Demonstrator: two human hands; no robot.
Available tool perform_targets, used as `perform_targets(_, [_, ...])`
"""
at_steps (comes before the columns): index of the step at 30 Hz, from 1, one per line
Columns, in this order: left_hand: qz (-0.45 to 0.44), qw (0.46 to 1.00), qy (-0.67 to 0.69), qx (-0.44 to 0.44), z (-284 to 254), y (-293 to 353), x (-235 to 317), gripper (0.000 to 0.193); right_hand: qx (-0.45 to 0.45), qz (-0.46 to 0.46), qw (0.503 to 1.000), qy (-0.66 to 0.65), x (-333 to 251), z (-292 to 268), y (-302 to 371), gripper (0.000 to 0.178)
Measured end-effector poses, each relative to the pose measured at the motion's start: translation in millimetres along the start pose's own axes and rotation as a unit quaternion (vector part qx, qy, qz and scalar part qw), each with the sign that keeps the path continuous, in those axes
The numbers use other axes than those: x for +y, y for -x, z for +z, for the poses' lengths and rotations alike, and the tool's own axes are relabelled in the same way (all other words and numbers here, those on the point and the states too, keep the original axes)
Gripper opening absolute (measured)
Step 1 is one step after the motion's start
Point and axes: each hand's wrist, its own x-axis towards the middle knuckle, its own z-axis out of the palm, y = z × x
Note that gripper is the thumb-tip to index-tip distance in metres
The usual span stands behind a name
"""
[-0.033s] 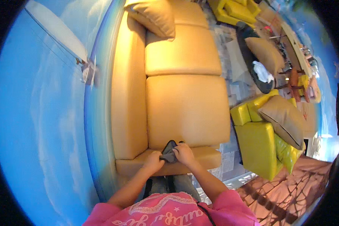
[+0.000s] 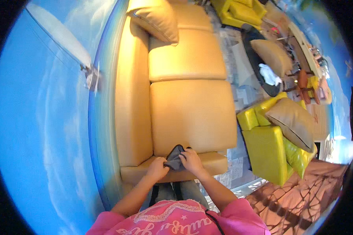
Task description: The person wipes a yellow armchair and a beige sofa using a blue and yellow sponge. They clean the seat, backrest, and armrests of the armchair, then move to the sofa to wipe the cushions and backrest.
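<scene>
A small dark grey cloth (image 2: pixel 175 161) with a black edge is stretched between my two hands, above the near end of a tan sofa (image 2: pixel 192 113). My left hand (image 2: pixel 157 169) pinches its left side. On the other side, my right hand (image 2: pixel 191 160) has its fingers closed on the cloth's right edge. The cloth hangs folded, partly hidden by my fingers. Just below it lies the sofa's near armrest (image 2: pixel 213 163).
A tan cushion (image 2: pixel 157 19) leans at the sofa's far end. To the right stand a yellow armchair (image 2: pixel 262 149) holding a brown cushion (image 2: pixel 292 121), and a dark oval table (image 2: pixel 250 51) with a white cloth (image 2: pixel 270 74). A blue painted wall (image 2: pixel 47 129) runs along the left.
The cloth is spread a little wider between my hands, with my left hand shifted slightly left. The whole view has moved slightly, so the furniture sits a bit further left.
</scene>
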Motion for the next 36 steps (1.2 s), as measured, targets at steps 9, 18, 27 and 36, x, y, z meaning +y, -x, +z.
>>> perform_targets(9, [0.167, 0.981, 0.038, 0.093, 7.8, 53.3, 80.8, 0.035, 0.222, 0.003, 0.974, -0.041, -13.7, -93.1, 106.4, 0.048])
perform_targets(18, [0.316, 0.947, -0.004, 0.059, 137.7, 57.5, 247.2, 0.014, 0.271, 0.048, 0.957, -0.089, 120.9, -174.8, 218.1, 0.06])
perform_targets(27, [0.331, 0.93, -0.099, 0.125, 291.9, 10.0, 360.6, 0.027, 0.201, 0.014, 0.962, -0.183, 265.2, -320.3, 270.9, 0.049])
perform_targets(36, [0.165, 0.954, 0.026, 0.248, 290.0, -31.7, 379.0, 0.022, 0.106, -0.129, 0.977, -0.134, 311.1, -334.9, 154.1, 0.048])
